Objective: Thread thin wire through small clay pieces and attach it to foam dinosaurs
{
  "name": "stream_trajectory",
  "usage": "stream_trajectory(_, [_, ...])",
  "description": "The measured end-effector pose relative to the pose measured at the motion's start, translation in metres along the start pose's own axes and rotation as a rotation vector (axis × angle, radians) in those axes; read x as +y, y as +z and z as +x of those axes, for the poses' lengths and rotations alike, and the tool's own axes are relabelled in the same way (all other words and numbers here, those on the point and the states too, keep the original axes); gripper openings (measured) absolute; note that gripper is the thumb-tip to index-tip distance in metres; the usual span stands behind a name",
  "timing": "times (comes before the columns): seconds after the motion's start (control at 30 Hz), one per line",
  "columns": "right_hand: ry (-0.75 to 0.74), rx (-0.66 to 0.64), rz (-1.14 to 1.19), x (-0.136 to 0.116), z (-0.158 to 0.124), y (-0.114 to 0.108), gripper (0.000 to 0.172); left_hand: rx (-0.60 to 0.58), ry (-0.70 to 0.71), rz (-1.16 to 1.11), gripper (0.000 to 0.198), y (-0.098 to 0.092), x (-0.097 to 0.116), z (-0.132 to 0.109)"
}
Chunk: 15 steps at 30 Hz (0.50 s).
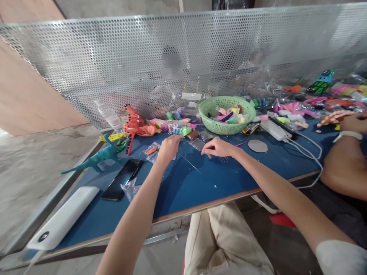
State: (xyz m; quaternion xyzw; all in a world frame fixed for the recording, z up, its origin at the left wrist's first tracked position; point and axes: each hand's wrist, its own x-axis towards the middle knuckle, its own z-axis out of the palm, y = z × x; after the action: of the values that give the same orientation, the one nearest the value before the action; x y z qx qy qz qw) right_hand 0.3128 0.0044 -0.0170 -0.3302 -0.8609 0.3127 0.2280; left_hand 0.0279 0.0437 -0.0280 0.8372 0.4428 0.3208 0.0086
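Observation:
My left hand (169, 148) is over the blue table (183, 183), fingers stretched forward beside a bag with a bright green lump (185, 130) of modelling clay. Whether the fingertips touch it I cannot tell. A wrapped brown block (192, 135) lies just right of those fingertips. My right hand (216, 148) rests low over the table with its fingers curled and thumb near the fingertips; anything between them is too small to make out. Beside it are a clear packet (197, 144) and several thin wires (225, 159). An orange piece (151, 150) in a clear bag lies left of my left hand.
A green basket (226, 128) of coloured pieces stands behind my right hand. Dinosaur figures, teal (99, 156) and orange (134, 124), stand left near a phone (122, 179) and white power bank (64, 215). A perforated metal screen (120, 57) runs behind. A co-worker's arm (344, 160) is at right.

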Motion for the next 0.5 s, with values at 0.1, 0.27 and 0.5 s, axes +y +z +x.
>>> stream_trajectory(0.1, [-0.036,0.012,-0.020,-0.005,0.002,0.006,0.030,-0.028,-0.006,0.044,0.032,0.001,0.000,0.001])
stream_trajectory(0.27, [-0.033,0.007,-0.043,-0.007,0.003,0.010,0.037,0.070,-0.095,0.090,0.030,-0.004,-0.001,0.004])
stream_trajectory(0.5, [-0.012,0.610,0.023,-0.002,0.000,0.011,0.054,0.434,-0.561,-0.676,0.018,-0.012,0.001,0.006])
